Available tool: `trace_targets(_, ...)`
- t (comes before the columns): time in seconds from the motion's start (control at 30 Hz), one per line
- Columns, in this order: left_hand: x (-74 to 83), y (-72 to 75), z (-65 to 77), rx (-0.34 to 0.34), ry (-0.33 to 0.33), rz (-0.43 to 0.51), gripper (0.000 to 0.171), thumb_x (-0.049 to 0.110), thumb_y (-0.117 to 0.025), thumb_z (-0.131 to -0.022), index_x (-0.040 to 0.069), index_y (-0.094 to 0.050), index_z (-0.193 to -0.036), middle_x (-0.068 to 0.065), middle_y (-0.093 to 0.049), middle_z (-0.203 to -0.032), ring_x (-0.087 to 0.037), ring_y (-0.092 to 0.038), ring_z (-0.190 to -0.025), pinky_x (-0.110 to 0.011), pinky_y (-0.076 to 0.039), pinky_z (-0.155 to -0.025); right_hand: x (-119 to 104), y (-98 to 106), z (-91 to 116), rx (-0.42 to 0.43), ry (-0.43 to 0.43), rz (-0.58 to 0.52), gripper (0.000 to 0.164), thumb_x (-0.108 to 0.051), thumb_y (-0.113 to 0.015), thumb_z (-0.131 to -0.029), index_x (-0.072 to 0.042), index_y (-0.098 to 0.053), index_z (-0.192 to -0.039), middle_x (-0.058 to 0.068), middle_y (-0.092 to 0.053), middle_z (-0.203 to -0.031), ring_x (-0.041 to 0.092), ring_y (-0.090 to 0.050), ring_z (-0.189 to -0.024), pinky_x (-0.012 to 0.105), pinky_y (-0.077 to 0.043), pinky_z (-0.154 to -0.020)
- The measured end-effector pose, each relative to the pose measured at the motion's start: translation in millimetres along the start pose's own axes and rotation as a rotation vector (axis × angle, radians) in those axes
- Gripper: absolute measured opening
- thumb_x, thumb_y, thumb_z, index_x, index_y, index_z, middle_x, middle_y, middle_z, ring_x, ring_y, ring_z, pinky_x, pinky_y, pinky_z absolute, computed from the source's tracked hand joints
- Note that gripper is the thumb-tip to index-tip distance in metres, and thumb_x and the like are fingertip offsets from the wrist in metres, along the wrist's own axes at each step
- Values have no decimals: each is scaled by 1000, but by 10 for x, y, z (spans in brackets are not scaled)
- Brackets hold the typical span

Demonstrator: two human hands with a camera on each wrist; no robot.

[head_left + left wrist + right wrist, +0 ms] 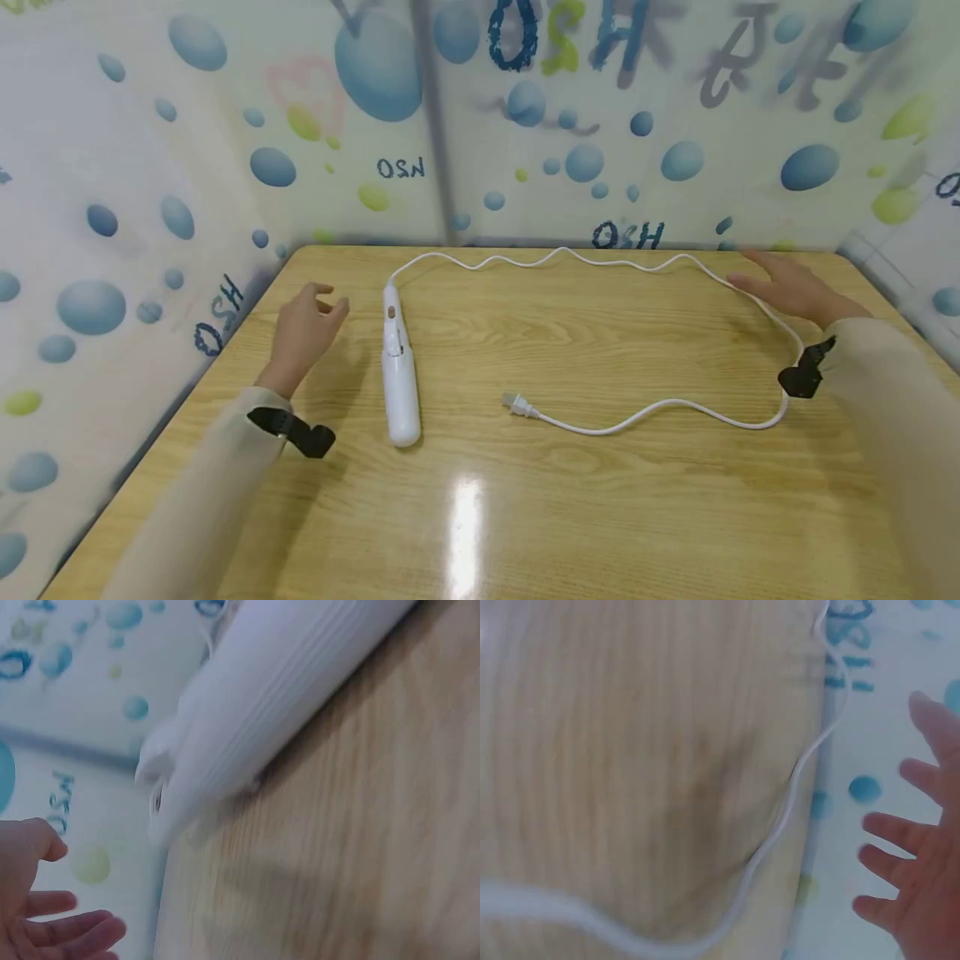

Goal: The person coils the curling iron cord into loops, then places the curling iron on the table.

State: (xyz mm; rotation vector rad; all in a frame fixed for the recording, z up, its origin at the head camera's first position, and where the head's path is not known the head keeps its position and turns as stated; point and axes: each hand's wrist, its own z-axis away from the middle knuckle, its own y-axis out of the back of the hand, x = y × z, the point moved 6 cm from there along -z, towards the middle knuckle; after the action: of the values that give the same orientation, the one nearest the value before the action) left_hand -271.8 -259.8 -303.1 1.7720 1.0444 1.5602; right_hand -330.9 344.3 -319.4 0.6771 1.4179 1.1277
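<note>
Although each grip holds nothing, with thumb and fingers apart, I notice, as I watch, that the left hand (302, 336) is nearer to the white appliance (401, 392), which lies on the table (585, 517) beside it, toward three o'clock. Its long axis goes almost from twelve to six. The right hand (791, 289) is near the cord (600, 432), well apart from the appliance, between two and three o'clock.

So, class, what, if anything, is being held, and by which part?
Nothing: the left hand hovers beside the long white appliance, the right hand near the thin white cord.
</note>
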Motion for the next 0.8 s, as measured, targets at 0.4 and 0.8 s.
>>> trace_targets(0.4, 180, -354, 460, -208, 144, 142, 60, 50, -57, -85, -4, -54, -112, -18, -64, -88, -26, -63, -73, -30, -48, -58, -862, -184, -548, -119, 95, -119, 62, -38, -42, -97, 7, -31, -138, 38, -37, -128, 51, -39, -113, 61, -35, -88)
trace_targets(0.8, 169, -547, 674, -265, 224, 177, 59, 45, -65, -81, -5, -55, -111, -9, -64, -70, -16, -59, -58, -27, -45, -53, -1439, -615, -1196, 28, 154, -239, 49, -21, -53, -94, 5, -41, -134, 30, -41, -130, 42, -39, -118, 54, -35, -93)
